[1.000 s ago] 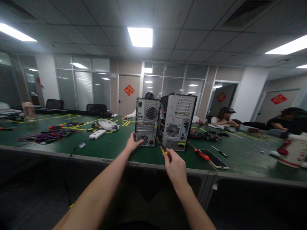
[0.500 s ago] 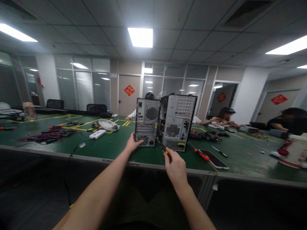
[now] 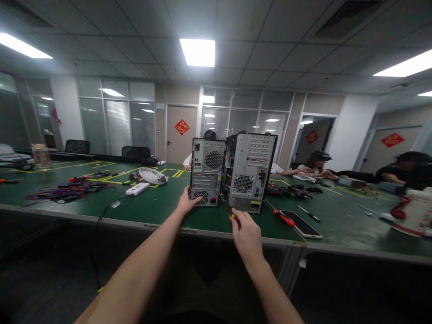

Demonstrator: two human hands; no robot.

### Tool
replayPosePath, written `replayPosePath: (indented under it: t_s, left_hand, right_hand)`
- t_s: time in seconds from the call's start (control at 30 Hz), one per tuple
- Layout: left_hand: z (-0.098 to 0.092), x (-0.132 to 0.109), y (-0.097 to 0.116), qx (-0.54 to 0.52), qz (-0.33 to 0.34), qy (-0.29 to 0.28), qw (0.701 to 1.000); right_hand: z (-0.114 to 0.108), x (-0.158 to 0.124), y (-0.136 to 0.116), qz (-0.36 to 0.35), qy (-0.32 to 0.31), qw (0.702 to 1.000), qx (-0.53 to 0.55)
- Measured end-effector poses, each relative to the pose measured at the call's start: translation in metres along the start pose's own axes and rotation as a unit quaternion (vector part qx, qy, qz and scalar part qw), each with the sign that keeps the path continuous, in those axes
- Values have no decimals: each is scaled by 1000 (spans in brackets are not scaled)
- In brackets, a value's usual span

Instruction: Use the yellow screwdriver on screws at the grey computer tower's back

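Observation:
Two grey computer tower cases stand upright on the green table, backs toward me: a smaller one (image 3: 206, 172) on the left and a taller one (image 3: 251, 171) on the right. My left hand (image 3: 186, 203) rests against the lower left corner of the smaller case, fingers curled on its edge. Closed in a pinch, my right hand (image 3: 246, 231) holds a yellow-and-black-handled screwdriver (image 3: 227, 208), whose shaft points up and left toward the gap between the cases.
A red-handled screwdriver (image 3: 281, 216) and a phone (image 3: 300, 223) lie right of the cases. A white fan (image 3: 152, 175), a white box (image 3: 137, 188) and a heap of coloured wires (image 3: 64, 191) lie left. People sit at the far side and right. The table edge (image 3: 202, 232) runs below my hands.
My right hand has shifted slightly up and forward with the screwdriver, bringing its tip nearer the cases. The left hand has stayed on the smaller case.

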State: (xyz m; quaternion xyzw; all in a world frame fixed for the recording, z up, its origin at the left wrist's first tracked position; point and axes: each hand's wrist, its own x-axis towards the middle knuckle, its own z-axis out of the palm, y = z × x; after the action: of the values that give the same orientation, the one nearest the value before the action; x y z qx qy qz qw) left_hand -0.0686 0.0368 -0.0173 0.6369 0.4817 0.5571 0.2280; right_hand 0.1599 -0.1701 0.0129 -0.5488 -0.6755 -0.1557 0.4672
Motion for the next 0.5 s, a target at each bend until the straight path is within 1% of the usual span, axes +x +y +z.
replayPosePath:
  t_s: [0.1,0.2,0.33,0.5]
  left_hand:
    - [0,-1,1,-6,-4,1,1000]
    - [0,-1,1,-14,-3,3,1000]
    - [0,-1,0,-12,-1,5,1000]
    - [-1,0,1,-4,-8,-2,1000]
  right_hand:
    - [3,0,2,36,2,999,19]
    - [6,-1,4,60,-7,998,13]
    - [5,-1,2,45,-10,999,-9]
    - [1,0,-1,9,6,1000,19]
